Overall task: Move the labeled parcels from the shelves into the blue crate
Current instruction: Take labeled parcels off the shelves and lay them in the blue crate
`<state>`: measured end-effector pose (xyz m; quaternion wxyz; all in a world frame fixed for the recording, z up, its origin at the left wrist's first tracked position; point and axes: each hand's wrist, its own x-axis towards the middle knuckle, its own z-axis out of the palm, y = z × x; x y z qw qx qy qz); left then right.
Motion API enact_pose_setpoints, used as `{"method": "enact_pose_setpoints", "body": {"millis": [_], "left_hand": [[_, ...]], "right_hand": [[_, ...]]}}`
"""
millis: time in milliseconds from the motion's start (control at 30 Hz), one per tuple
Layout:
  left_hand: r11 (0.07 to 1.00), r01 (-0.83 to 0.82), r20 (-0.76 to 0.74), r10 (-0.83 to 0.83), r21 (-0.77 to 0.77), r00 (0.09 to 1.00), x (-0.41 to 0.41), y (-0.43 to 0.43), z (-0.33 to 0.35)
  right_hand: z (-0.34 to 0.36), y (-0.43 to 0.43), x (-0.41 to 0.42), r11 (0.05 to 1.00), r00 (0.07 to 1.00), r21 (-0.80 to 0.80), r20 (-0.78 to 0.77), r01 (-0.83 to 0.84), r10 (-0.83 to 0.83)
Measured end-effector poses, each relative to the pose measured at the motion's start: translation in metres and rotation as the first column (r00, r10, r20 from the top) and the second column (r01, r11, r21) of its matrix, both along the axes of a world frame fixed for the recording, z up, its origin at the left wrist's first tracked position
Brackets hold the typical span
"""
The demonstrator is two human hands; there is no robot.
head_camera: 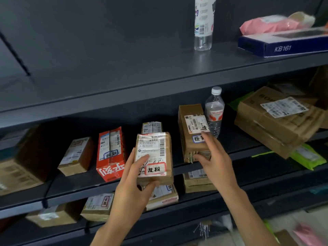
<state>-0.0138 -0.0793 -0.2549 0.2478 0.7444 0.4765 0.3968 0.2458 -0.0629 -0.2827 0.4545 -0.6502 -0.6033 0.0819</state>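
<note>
Cardboard parcel (154,158), labelled, is clamped in the left hand (132,176) at frame centre, off the shelf (248,150). Right hand (215,157), fingers spread, touches a second parcel (192,132) centre-right. Risk: dragging that one could topple the water bottle (214,110) just beside it; the blue crate is not in view.

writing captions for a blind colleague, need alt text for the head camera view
The left hand holds a labeled brown parcel in front of dark shelves while the right hand touches a taller parcel on the middle shelf beside a water bottle.
</note>
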Motion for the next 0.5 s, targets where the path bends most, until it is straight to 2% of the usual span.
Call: {"method": "enact_pose_setpoints", "body": {"millis": [100,233,367,500], "left_hand": [[0.999,-0.032,0.051,0.031,0.021,0.998,-0.012,-0.001,0.016],[0.992,-0.108,0.013,0.108,0.057,0.994,-0.058,-0.011,0.027],[0.969,-0.238,0.019,0.237,0.067,0.971,-0.143,-0.046,0.02],[0.898,-0.432,0.047,0.429,0.088,0.902,-0.237,-0.102,0.013]], "right_hand": [[0.027,-0.025,-0.017,0.999,0.999,0.035,0.026,-0.031,0.03],[0.055,-0.042,-0.06,0.992,0.99,0.026,0.081,-0.121,0.118],[0.064,-0.051,-0.137,0.96,0.953,0.019,0.123,-0.28,0.275],[0.05,-0.068,-0.247,0.867,0.861,-0.002,0.125,-0.498,0.494]]}}
